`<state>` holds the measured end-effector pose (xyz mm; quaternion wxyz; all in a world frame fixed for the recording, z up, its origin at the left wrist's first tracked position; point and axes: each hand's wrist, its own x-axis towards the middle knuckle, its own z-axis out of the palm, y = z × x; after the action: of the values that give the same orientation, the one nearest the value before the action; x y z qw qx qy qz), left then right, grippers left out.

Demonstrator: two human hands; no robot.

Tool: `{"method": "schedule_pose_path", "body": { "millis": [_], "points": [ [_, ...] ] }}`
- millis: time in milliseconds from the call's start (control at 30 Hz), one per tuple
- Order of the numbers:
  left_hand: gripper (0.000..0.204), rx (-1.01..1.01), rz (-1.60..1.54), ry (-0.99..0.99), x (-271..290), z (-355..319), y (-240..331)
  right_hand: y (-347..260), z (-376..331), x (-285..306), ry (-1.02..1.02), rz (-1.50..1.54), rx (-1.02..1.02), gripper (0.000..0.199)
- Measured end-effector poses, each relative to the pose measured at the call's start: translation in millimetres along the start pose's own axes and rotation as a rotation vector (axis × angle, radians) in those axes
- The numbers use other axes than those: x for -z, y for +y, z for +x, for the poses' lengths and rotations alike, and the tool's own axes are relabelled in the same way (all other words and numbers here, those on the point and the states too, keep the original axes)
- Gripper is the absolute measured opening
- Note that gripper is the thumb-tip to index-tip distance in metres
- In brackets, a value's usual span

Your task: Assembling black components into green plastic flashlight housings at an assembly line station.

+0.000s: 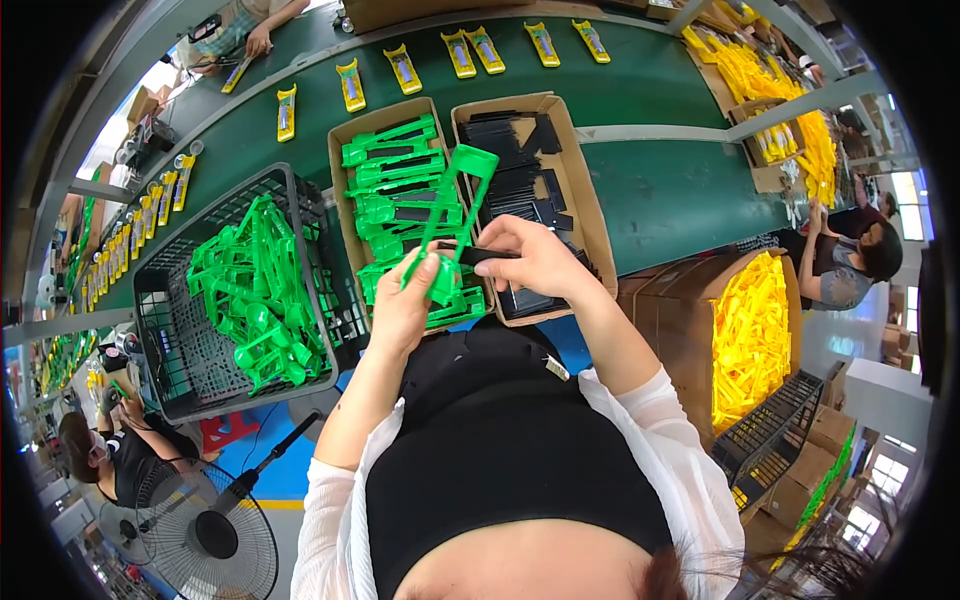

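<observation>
Broadly, a long, smooth green workbench [660, 200] curving across the view; at the right, near its edge, a large cardboard box [655, 320] full of glossy yellow parts [750, 345]. At the left, a dark mesh-walled plastic crate [200, 350] with tangled green frames [260, 290] heaped inside; below, a fan [215, 535] with a round wire guard. Side by side before the torso, two open cartons: a left carton [345, 215] of stacked green frames, a right carton [585, 170] of flat black pieces. Beyond, spaced-out slim yellow devices [403, 70]. Above the cartons, left hand [400, 305] pinching the lower end of a long, hollow green frame [474, 160], upper end jutting away and blocking some contents; right hand [535, 255], fingers curled, pinching a slim black piece [483, 256] close beside that lower end, impossible to tell whether seated in it.
</observation>
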<state>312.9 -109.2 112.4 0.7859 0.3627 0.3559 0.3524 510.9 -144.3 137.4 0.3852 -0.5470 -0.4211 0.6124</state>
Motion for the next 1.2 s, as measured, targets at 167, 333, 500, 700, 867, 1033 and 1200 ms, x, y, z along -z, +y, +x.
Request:
{"method": "schedule_pose_path", "body": {
  "millis": [167, 333, 500, 700, 867, 1033, 1200],
  "points": [
    [0.030, -0.025, -0.076, -0.005, 23.7, -11.9, 14.3, -5.5, -11.7, 3.3, 0.061, -0.115, -0.052, 0.019],
    [0.023, 0.030, 0.714, 0.045, 52.5, -11.2, 41.0, -6.6, -18.1, 1.0, 0.025, -0.116, -0.094, 0.019],
    [0.021, 0.124, 0.628, -0.064, 60.3, -13.0, 30.6, 1.4, -8.2, -15.4, -0.050, -0.133, -0.140, 0.020],
    [0.016, 0.229, 0.412, -0.036, 61.3, -17.0, 27.7, -3.1, -4.7, -25.7, -0.002, -0.303, -0.197, 0.024],
    [0.016, 0.280, 0.422, -0.016, 59.1, -16.6, 29.3, -1.4, -1.6, -35.5, 0.045, -0.414, -0.268, 0.026],
    [0.016, 0.242, 0.483, 0.011, 60.9, -11.6, 20.0, 4.4, 1.9, -42.1, 0.098, -0.496, -0.213, 0.027],
    [0.017, 0.253, 0.511, 0.069, 56.2, -4.9, 7.7, 10.3, 3.5, -33.3, 0.128, -0.654, -0.093, 0.031]
  ]
}}
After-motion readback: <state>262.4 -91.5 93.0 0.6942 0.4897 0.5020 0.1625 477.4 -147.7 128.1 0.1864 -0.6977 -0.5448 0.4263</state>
